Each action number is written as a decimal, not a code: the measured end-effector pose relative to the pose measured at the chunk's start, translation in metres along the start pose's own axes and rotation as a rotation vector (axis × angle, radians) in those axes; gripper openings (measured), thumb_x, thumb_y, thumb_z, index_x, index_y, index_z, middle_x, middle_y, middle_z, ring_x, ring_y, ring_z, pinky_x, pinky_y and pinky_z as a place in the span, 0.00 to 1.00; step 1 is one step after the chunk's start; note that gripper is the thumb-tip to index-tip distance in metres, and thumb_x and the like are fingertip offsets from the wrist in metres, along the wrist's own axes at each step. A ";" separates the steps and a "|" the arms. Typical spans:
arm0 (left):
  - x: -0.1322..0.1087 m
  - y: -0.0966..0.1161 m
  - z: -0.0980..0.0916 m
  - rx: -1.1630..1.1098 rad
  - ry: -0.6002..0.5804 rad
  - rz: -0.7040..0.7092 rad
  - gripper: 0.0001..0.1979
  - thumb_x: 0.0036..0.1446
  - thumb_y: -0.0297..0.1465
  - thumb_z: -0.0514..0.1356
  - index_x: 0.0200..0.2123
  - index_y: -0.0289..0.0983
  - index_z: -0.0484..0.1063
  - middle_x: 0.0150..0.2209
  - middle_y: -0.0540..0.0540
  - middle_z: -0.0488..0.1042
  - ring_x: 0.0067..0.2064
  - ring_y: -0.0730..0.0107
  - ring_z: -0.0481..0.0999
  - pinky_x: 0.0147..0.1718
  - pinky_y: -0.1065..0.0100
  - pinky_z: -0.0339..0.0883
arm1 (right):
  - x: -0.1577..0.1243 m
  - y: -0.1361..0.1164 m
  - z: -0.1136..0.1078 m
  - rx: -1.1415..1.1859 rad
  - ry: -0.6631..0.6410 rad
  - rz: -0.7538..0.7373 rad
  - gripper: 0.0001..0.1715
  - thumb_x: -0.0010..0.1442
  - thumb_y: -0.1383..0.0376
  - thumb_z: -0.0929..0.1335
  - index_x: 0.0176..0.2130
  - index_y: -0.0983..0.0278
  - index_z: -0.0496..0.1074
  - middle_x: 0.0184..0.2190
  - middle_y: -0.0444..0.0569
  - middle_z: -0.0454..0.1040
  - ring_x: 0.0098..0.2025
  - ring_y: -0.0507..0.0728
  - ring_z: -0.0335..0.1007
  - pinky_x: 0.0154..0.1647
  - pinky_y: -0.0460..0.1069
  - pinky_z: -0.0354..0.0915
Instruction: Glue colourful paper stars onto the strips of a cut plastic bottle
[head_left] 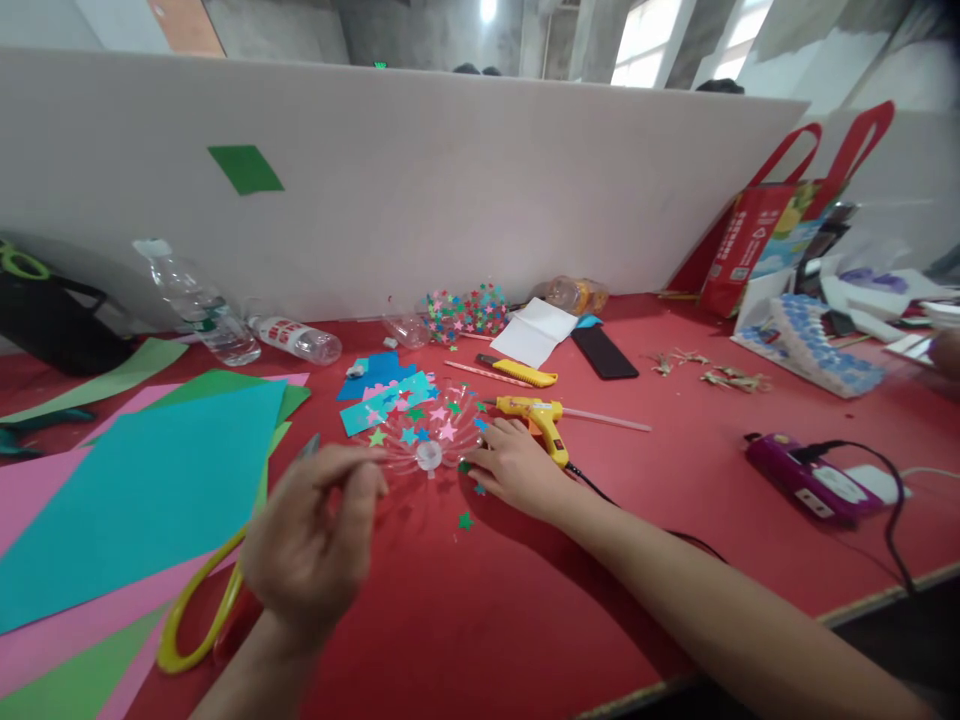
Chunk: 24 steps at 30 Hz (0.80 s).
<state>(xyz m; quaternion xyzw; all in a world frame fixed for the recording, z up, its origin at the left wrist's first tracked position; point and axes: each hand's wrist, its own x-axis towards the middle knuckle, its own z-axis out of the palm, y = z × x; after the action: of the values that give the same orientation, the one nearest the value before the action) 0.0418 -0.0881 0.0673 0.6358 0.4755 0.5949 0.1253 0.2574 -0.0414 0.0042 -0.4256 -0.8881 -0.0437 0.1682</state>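
Note:
A clear plastic flower-like piece [430, 456], apparently cut from a bottle and spread into strips, lies on the red table with colored paper stars on it. My right hand [517, 468] grips its right edge, fingers curled at the strips. At its left side is my left hand [315, 535], thumb and forefinger pinched together; whatever is between them is too small to make out. A loose green star [466, 521] rests in front of the piece. Yellow-handled scissors [199, 610] lie partly under my left wrist. Just beyond my right hand is a yellow glue gun [534, 410].
Colored paper sheets [150, 490] cover the left side. Behind are a yellow utility knife [525, 372], a black phone [604, 352], plastic bottles [296, 338] and a star-covered bottle piece [469, 310]. A purple power strip [814, 480] with cords sits right. A white partition [450, 190] stands behind.

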 end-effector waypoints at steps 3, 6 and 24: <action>-0.015 -0.001 0.006 0.129 -0.312 0.366 0.09 0.52 0.25 0.61 0.37 0.42 0.76 0.28 0.52 0.78 0.25 0.73 0.75 0.27 0.71 0.68 | 0.000 0.000 0.003 0.005 0.005 -0.068 0.11 0.65 0.65 0.66 0.31 0.64 0.74 0.33 0.50 0.72 0.40 0.58 0.63 0.42 0.53 0.54; -0.022 -0.001 0.017 0.120 -0.477 0.443 0.09 0.55 0.23 0.59 0.38 0.40 0.75 0.28 0.50 0.79 0.27 0.72 0.76 0.28 0.71 0.68 | -0.001 0.000 0.008 0.026 0.022 -0.106 0.13 0.66 0.67 0.64 0.30 0.65 0.72 0.32 0.50 0.72 0.39 0.58 0.63 0.43 0.53 0.54; -0.022 0.022 0.035 -0.020 -0.642 -0.150 0.17 0.61 0.38 0.52 0.21 0.41 0.66 0.16 0.53 0.68 0.17 0.73 0.67 0.18 0.72 0.60 | -0.028 -0.030 -0.051 0.338 0.532 -0.087 0.07 0.61 0.71 0.65 0.38 0.59 0.71 0.33 0.48 0.73 0.36 0.57 0.66 0.39 0.54 0.64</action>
<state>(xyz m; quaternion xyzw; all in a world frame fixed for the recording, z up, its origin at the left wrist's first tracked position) 0.0862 -0.1021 0.0599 0.7529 0.4515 0.3576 0.3185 0.2637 -0.0923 0.0444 -0.3268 -0.8251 -0.0125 0.4607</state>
